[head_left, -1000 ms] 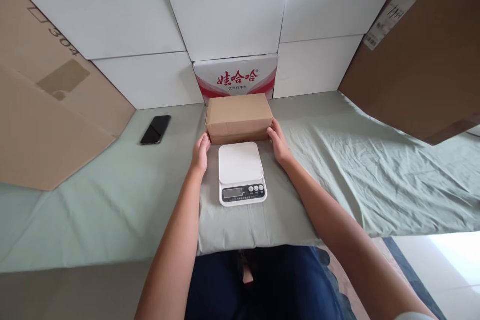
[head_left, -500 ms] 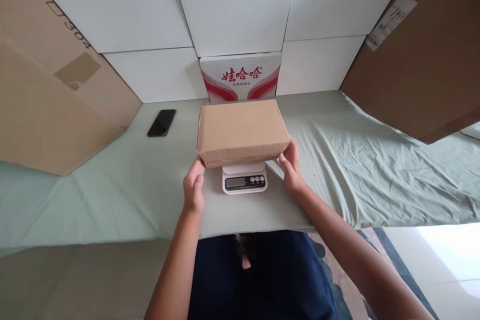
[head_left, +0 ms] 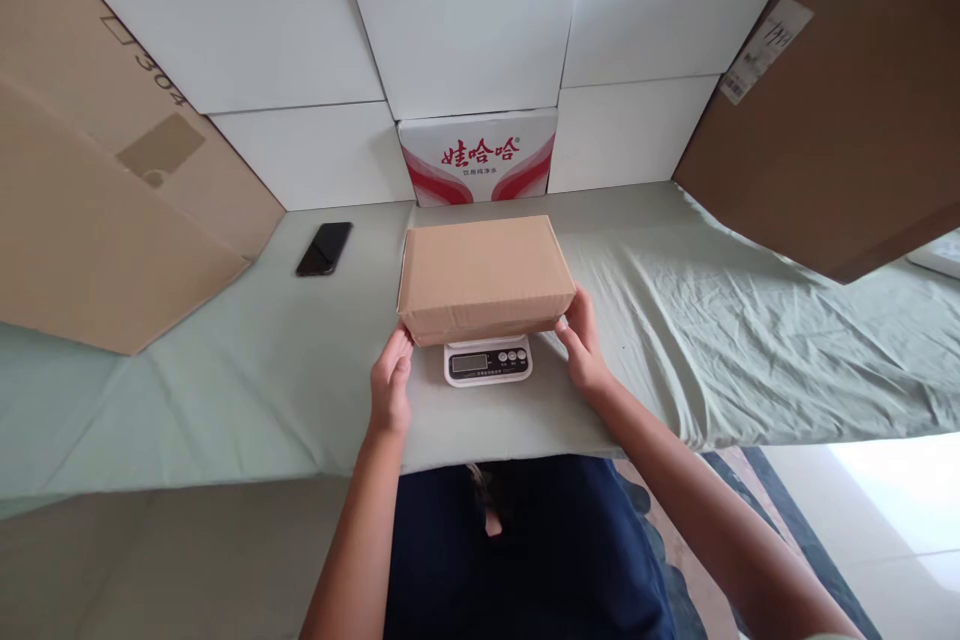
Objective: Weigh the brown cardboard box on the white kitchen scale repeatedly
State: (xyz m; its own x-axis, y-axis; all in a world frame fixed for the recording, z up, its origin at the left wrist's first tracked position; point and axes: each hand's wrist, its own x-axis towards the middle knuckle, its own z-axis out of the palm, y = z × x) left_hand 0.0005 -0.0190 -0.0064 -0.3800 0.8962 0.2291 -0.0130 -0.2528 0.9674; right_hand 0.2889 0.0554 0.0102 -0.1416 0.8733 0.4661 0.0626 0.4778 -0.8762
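Observation:
A closed brown cardboard box (head_left: 484, 270) is held between my two hands, above a white kitchen scale (head_left: 489, 362). My left hand (head_left: 391, 375) grips its near left corner, and my right hand (head_left: 583, 340) grips the near right corner. Several fingers of both hands are hidden under or behind the box. The scale's display and its buttons face me, while the box covers its platform. I cannot tell whether the box touches the platform.
A black phone (head_left: 325, 249) lies on the green cloth (head_left: 315, 380) to the left. Behind stands a white and red printed carton (head_left: 480, 158) among white panels (head_left: 465, 20). Large cardboard sheets flank the table at left (head_left: 112, 220) and right (head_left: 832, 140).
Both hands have brought the box slightly nearer to me and lower, so it now covers more of the scale's platform. The camera view has shifted a little.

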